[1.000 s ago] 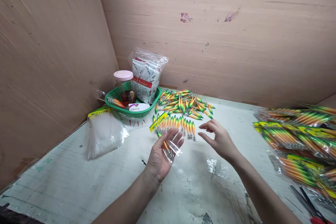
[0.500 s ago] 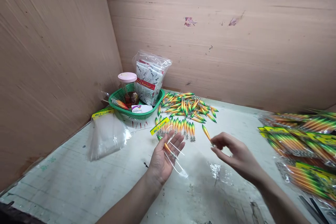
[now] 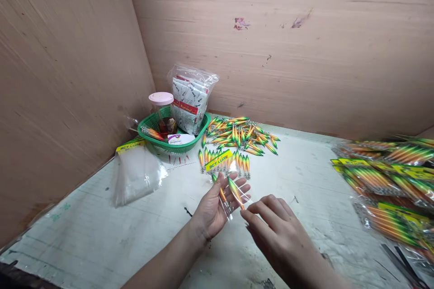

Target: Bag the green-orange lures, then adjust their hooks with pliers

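Bag (image 3: 219, 161) header reads "BCT LURE". Left hand (image 3: 210, 211), palm up, grips bag. Right hand (image 3: 278, 231), at its 4 o'clock, pinches lure (image 3: 235, 191), which points to 11 o'clock.

A: What colours are on the single lure (image 3: 235, 192)?
B: Green ends, orange-yellow middle, faint stripes. The loose pile (image 3: 240, 133) matches.
A: And the clear bag (image 3: 228, 205)?
B: Transparent; its header card (image 3: 219, 160) is yellow with dark lettering.
A: Elsewhere?
B: Basket (image 3: 171, 146) green mesh, jar lid (image 3: 161, 97) pink, walls (image 3: 305, 63) pale brown wood grain. Packed bags (image 3: 383, 176) repeat green-orange, yellow headers.
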Tool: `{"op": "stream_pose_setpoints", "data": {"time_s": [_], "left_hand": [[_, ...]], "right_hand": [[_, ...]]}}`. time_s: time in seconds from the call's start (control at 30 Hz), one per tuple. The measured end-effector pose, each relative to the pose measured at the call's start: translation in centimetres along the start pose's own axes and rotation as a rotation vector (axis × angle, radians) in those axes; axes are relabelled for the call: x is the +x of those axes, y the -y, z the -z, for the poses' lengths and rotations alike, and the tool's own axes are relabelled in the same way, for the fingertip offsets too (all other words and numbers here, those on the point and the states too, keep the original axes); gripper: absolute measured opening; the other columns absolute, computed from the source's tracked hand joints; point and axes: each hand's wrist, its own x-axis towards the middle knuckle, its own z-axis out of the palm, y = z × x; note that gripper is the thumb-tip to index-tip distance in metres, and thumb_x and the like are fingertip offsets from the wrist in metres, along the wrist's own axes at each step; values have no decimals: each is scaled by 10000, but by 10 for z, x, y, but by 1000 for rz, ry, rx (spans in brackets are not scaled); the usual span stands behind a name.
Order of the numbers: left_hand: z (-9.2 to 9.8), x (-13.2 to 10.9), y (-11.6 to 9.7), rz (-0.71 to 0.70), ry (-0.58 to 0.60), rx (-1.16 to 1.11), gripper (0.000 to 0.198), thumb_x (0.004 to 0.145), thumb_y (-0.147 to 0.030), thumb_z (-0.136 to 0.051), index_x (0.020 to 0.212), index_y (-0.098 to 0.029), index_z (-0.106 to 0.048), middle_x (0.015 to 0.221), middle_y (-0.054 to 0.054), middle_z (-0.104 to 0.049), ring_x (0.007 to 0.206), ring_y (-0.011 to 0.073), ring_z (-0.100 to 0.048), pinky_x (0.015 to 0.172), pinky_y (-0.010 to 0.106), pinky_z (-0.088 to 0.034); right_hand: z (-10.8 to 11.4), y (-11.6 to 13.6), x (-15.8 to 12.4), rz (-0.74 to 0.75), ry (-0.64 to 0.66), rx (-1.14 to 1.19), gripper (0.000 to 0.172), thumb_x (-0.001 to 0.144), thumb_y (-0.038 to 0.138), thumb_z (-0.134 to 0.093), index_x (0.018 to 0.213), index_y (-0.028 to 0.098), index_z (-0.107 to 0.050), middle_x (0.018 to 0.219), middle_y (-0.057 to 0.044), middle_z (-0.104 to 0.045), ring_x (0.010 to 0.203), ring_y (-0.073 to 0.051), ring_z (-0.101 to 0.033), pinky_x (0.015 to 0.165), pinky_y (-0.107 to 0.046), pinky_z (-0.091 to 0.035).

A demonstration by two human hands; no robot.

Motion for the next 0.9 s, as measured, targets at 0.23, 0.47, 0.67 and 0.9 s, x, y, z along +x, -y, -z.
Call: {"op": "stream_pose_setpoints", "data": {"time_s": [0.23, 0.47, 0.67, 0.9], "left_hand": [[2, 2, 2, -4, 26, 40, 322, 909, -357, -561, 1025, -69, -648, 1016, 184, -721, 921, 256, -711, 885, 385, -549], [3, 3, 6, -24, 45, -14, 305, 934, -332, -527, 1034, -72, -651, 1025, 159, -726, 927, 227, -708, 817, 331, -582], [0, 2, -1, -78, -28, -87, 239, 950, -258, -505, 1025, -89, -658, 954, 112, -747, 836, 187, -724, 741, 293, -604], [1, 5, -4, -85, -39, -92, 224, 943, -212, -505, 1025, -71, -659, 973, 130, -744, 860, 215, -726, 751, 311, -606]], "right_hand": [[-12, 4, -3, -49, -243, -165, 271, 894, 35, -435, 1005, 154, -651, 1005, -121, -721, 884, -239, -532, 750, -373, -436], [-10, -14, 6, -77, -246, 75, 269, 888, 65, -510, 1037, 236, -654, 961, -66, -656, 897, -216, -530, 762, -372, -396], [-34, -91, 12, -403, -142, 291, 102, 852, 168, -552, 917, 204, -622, 872, -50, -606, 817, -198, -578, 730, -357, -490], [-90, -119, 10, -431, 88, 331, 63, 824, 220, -588, 800, 165, -570, 802, -9, -570, 700, -138, -562, 628, -286, -477]]}}
